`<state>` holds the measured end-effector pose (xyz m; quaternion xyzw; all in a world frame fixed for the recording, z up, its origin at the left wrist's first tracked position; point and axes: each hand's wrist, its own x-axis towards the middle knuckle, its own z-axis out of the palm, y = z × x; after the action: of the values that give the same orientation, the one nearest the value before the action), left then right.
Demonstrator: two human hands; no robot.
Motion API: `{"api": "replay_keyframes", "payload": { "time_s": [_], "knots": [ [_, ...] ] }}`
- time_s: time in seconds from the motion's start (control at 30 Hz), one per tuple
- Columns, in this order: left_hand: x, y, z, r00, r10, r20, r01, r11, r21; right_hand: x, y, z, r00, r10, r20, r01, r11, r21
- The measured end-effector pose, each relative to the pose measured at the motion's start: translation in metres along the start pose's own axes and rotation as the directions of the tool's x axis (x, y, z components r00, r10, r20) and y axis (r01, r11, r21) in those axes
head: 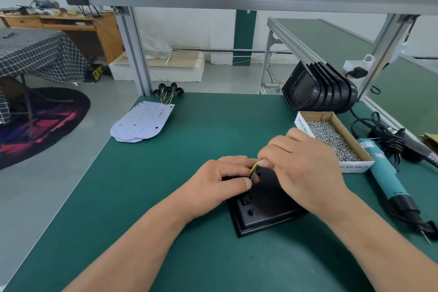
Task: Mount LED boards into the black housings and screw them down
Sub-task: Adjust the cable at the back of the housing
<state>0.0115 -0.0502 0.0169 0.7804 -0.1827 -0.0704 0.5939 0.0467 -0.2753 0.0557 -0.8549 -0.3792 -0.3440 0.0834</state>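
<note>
2 hands (225,180) (305,168), 1 screwdriver (388,180), 1 screw box (341,125), 1 lone housing (265,211), 2 stacks (139,123) (320,87).

The cardboard box (341,125) of screws reads "SPRING BALANCE" on its sides.

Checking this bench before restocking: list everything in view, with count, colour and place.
housing: one, black, flat on the mat, under both hands
wires: small bundle, yellow and green, at the housing's far end
LED boards: a stack, count unclear, white, mat's far left
stacked housings: several, black, far right
box: one, cardboard, right of the hands
screws: a heap, silver, in the box
electric screwdriver: one, teal and black, right edge
cable: one, black, coiled beyond the screwdriver
mat: one, green, covers the bench
left hand: one, pinches the wires
right hand: one, pinches the wires
</note>
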Motion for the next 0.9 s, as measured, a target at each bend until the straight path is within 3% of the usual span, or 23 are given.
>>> {"api": "replay_keyframes", "payload": {
  "time_s": [0.27, 0.47, 0.6, 0.73, 0.8, 0.9],
  "knots": [
    [0.004, 0.005, -0.003, 0.998, -0.054, 0.028, 0.052, 0.996, 0.07, -0.002, 0.003, -0.001, 0.997, 0.069, 0.046, -0.07, 0.997, 0.024],
    [0.0, 0.01, -0.008, 0.992, -0.103, 0.076, 0.092, 0.987, 0.131, 0.001, 0.014, -0.003, 0.988, -0.073, 0.138, 0.071, 0.997, 0.021],
    [-0.001, 0.013, -0.02, 0.994, -0.099, 0.045, 0.076, 0.931, 0.357, -0.001, 0.016, -0.005, 0.977, -0.158, 0.145, 0.152, 0.987, 0.051],
    [-0.001, 0.013, -0.034, 0.981, -0.193, -0.001, 0.169, 0.86, 0.482, 0.002, 0.001, -0.001, 0.935, -0.277, 0.223, 0.275, 0.961, 0.041],
    [-0.001, 0.012, -0.033, 0.969, -0.246, 0.008, 0.203, 0.819, 0.537, 0.002, -0.006, 0.002, 0.926, -0.283, 0.249, 0.287, 0.958, 0.02],
    [-0.001, 0.008, -0.03, 0.969, -0.247, 0.016, 0.205, 0.836, 0.508, 0.002, -0.006, -0.001, 0.904, -0.281, 0.321, 0.284, 0.958, 0.038]
  ]
}}
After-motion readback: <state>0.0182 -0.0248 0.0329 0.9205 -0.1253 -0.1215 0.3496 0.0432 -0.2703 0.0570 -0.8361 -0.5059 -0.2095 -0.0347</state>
